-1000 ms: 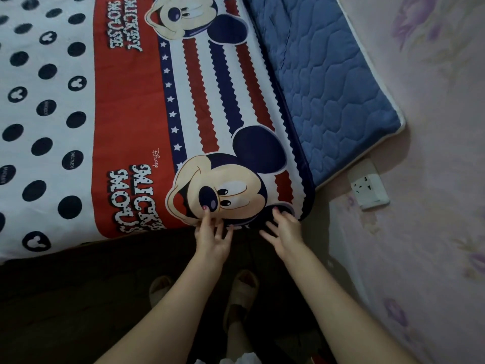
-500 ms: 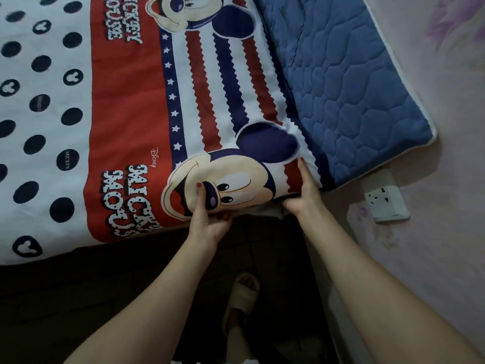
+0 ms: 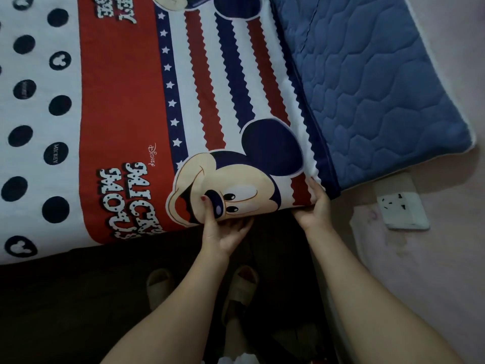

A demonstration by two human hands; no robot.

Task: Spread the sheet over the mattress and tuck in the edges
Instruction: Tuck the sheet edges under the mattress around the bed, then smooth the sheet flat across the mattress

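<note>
Both hands have gone from resting fingertips on the hem to taking hold of it. The left hand (image 3: pixel 223 229), lower centre of the frame, pinches the near edge of the sheet (image 3: pixel 126 122) with thumb on top and fingers underneath; the right hand (image 3: pixel 313 206) grips the sheet's corner just right of it. The sheet covers the left and centre, while the blue quilted mattress (image 3: pixel 380 88) lies bare at upper right, so spreading probably comes before tucking.

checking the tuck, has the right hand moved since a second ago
Yes. The right hand went from the sheet's front edge toward its corner, nearer the wall socket.
</note>
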